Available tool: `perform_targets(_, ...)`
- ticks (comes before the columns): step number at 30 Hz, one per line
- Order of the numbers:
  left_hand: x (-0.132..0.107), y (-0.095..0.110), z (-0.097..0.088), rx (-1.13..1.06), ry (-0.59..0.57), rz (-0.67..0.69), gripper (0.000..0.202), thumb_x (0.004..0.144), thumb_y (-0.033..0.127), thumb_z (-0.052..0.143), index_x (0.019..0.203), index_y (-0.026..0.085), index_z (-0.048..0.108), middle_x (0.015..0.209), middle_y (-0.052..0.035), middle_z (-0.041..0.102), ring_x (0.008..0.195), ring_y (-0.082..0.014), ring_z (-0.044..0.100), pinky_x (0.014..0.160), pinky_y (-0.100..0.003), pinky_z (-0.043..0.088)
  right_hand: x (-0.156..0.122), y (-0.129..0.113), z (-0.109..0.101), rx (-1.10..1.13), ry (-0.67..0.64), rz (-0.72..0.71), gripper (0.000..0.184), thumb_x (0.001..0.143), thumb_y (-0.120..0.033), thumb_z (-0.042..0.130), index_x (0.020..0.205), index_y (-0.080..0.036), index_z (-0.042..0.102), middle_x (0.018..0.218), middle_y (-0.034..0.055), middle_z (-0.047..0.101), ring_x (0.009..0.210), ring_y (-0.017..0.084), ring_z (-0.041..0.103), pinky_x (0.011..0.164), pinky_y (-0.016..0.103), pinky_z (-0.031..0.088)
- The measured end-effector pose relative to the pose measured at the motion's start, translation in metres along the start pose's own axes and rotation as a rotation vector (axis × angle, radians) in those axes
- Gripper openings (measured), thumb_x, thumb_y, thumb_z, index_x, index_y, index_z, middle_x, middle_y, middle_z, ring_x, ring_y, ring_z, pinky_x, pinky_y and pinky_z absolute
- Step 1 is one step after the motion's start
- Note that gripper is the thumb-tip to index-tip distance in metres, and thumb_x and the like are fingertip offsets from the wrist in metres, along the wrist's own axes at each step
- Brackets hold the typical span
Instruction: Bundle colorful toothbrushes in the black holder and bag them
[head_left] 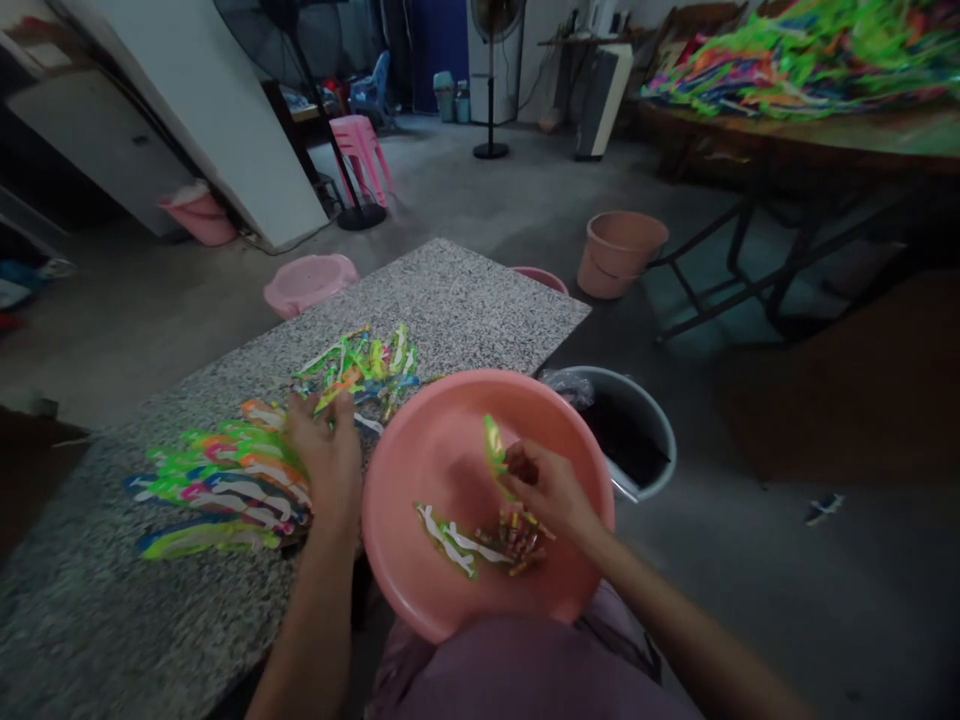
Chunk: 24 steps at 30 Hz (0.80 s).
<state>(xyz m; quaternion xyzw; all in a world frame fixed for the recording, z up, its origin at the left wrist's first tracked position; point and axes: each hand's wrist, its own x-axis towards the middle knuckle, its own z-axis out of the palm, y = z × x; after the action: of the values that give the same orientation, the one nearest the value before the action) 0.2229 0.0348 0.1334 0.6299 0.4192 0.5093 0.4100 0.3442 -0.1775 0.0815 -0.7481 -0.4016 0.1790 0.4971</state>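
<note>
A pink plastic basin (450, 410) rests on my lap, against the edge of a speckled granite table (465, 300). My right hand (544, 490) is over the basin, its fingers pinching a green plastic strip (493, 448). Below it, a white-and-green strip (450, 540) and a small bundle of multicoloured pieces (517, 545) lie in the basin. My left hand (326, 450) rests on the table, fingers among a tangle of neon strips (364, 370). Beside it lies a flat stack of green, orange and white strips (225, 485). Its fingers partly hide what they touch.
A grey bucket (630, 430) with dark contents stands right of the basin. Beyond the table are a pink lid (307, 285) and a terracotta-coloured bucket (619, 250). At the upper right, a long table (795, 130) bears a large heap of neon strips. A floor fan (491, 70) stands behind.
</note>
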Motion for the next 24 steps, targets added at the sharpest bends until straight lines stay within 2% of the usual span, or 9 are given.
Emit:
perform_targets(1, -0.021, 0.007, 0.001, 0.019, -0.062, 0.012, 0.045, 0.076, 0.046, 0.067, 0.111, 0.019, 0.056, 0.111, -0.0101, 0.064, 0.097, -0.0205, 0.064, 0.090, -0.037, 0.050, 0.002, -0.006, -0.002, 0.057, 0.124, -0.044, 0.006, 0.082, -0.023, 0.059, 0.084, -0.018, 0.062, 0.076, 0.0026, 0.066, 0.063, 0.013, 0.059, 0.059, 0.023, 0.044)
perform_targets(3, -0.064, 0.020, 0.005, -0.017, -0.424, -0.102, 0.046, 0.074, 0.045, 0.070, 0.111, 0.019, 0.061, 0.113, -0.0101, 0.066, 0.098, -0.0219, 0.065, 0.088, -0.034, 0.052, 0.002, -0.018, -0.002, 0.088, 0.255, -0.155, 0.007, 0.083, -0.024, 0.058, 0.082, -0.020, 0.063, 0.077, 0.0028, 0.066, 0.066, 0.014, 0.059, 0.063, 0.024, 0.046)
perform_targets(6, -0.109, 0.023, 0.015, -0.212, -0.736, -0.339, 0.045, 0.074, 0.046, 0.070, 0.108, 0.018, 0.063, 0.113, -0.0113, 0.068, 0.101, -0.0230, 0.066, 0.086, -0.031, 0.054, 0.001, -0.028, -0.003, 0.092, 0.079, -0.268, 0.009, 0.083, -0.022, 0.058, 0.087, -0.021, 0.066, 0.083, 0.0029, 0.068, 0.073, 0.015, 0.062, 0.067, 0.026, 0.048)
perform_targets(9, -0.118, 0.014, 0.018, -0.301, -0.643, -0.467, 0.049, 0.078, 0.048, 0.066, 0.116, 0.020, 0.053, 0.109, -0.0105, 0.070, 0.090, -0.0213, 0.070, 0.075, -0.031, 0.057, -0.004, -0.018, -0.009, 0.041, -0.109, -0.129, 0.017, 0.085, -0.025, 0.058, 0.100, -0.020, 0.064, 0.090, 0.0040, 0.070, 0.069, 0.014, 0.064, 0.063, 0.025, 0.048)
perform_targets(12, -0.110, 0.005, 0.015, -0.253, -0.618, -0.522, 0.053, 0.073, 0.047, 0.072, 0.112, 0.019, 0.049, 0.098, -0.0088, 0.072, 0.074, -0.0198, 0.071, 0.062, -0.028, 0.057, -0.014, 0.006, -0.011, -0.378, -0.268, 0.112, 0.023, 0.080, -0.020, 0.063, 0.102, -0.014, 0.063, 0.090, 0.0108, 0.072, 0.074, 0.020, 0.067, 0.064, 0.027, 0.047)
perform_targets(16, -0.107, 0.002, 0.015, -0.263, -0.667, -0.538, 0.046, 0.069, 0.045, 0.076, 0.097, 0.015, 0.055, 0.075, -0.0025, 0.069, 0.066, -0.0170, 0.070, 0.067, -0.028, 0.057, -0.027, 0.029, -0.006, -0.669, -0.509, 0.216, 0.029, 0.085, -0.005, 0.047, 0.110, -0.010, 0.060, 0.096, 0.0176, 0.071, 0.086, 0.023, 0.068, 0.067, 0.027, 0.045)
perform_targets(18, -0.108, 0.002, 0.016, -0.337, -0.643, -0.567, 0.047, 0.068, 0.042, 0.078, 0.101, 0.016, 0.056, 0.073, 0.0005, 0.068, 0.070, -0.0159, 0.070, 0.074, -0.030, 0.058, -0.025, 0.030, -0.008, -0.531, -0.449, 0.209, 0.022, 0.083, -0.004, 0.047, 0.098, -0.012, 0.061, 0.090, 0.0148, 0.071, 0.082, 0.021, 0.068, 0.065, 0.025, 0.045)
perform_targets(21, -0.109, 0.004, 0.020, -0.458, -0.574, -0.601, 0.041, 0.064, 0.036, 0.082, 0.093, 0.015, 0.061, 0.075, 0.0011, 0.067, 0.074, -0.0139, 0.068, 0.077, -0.029, 0.058, -0.016, 0.015, -0.017, 0.017, -0.192, 0.186, 0.003, 0.084, -0.018, 0.057, 0.087, -0.017, 0.057, 0.072, 0.0050, 0.067, 0.065, 0.017, 0.066, 0.058, 0.025, 0.047)
perform_targets(24, -0.108, 0.013, 0.026, -0.549, -0.509, -0.657, 0.036, 0.056, 0.032, 0.087, 0.076, 0.012, 0.064, 0.072, 0.0007, 0.067, 0.069, -0.0119, 0.066, 0.073, -0.025, 0.057, -0.010, -0.009, -0.020, 0.656, 0.059, 0.133, 0.021, 0.079, -0.036, 0.068, 0.086, -0.021, 0.055, 0.070, -0.0010, 0.065, 0.056, 0.013, 0.063, 0.054, 0.025, 0.051)
